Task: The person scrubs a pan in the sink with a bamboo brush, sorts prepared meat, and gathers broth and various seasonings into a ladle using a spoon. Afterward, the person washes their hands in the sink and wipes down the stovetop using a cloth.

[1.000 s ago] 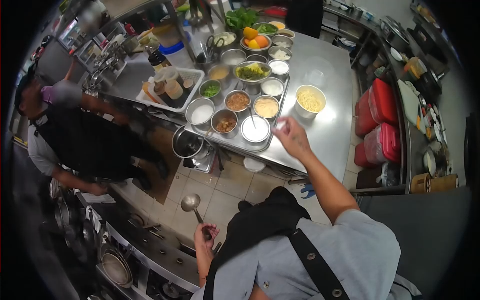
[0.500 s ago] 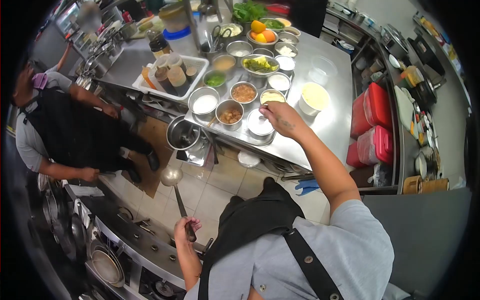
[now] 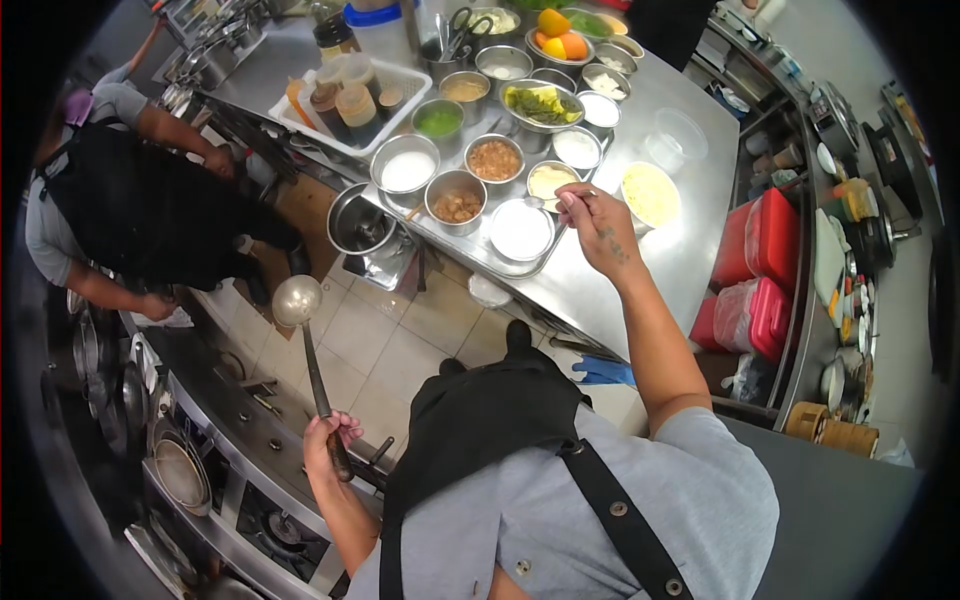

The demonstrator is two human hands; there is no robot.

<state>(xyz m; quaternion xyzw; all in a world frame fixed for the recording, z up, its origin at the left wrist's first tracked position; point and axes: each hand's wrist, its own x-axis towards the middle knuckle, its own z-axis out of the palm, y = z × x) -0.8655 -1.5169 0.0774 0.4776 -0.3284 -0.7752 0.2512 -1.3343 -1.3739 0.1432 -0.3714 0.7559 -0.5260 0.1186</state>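
Steel table [image 3: 670, 85]: bowls [image 3: 458, 229] line the near edge. Right hand [image 3: 605, 230]: fingers clamped on 1 spoon [image 3: 536, 203] above them. Left hand [image 3: 325, 445]: fingers closed around 1 ladle [image 3: 316, 375], outside that edge.

Floored in pale square tiles [image 3: 370, 320] under a brown mat [image 3: 308, 208]. Furnished with a glare-streaked stainless-steel surface [image 3: 702, 200] and, at left, a gas range [image 3: 257, 430]. Backed by a pale wall [image 3: 850, 55], upper right.
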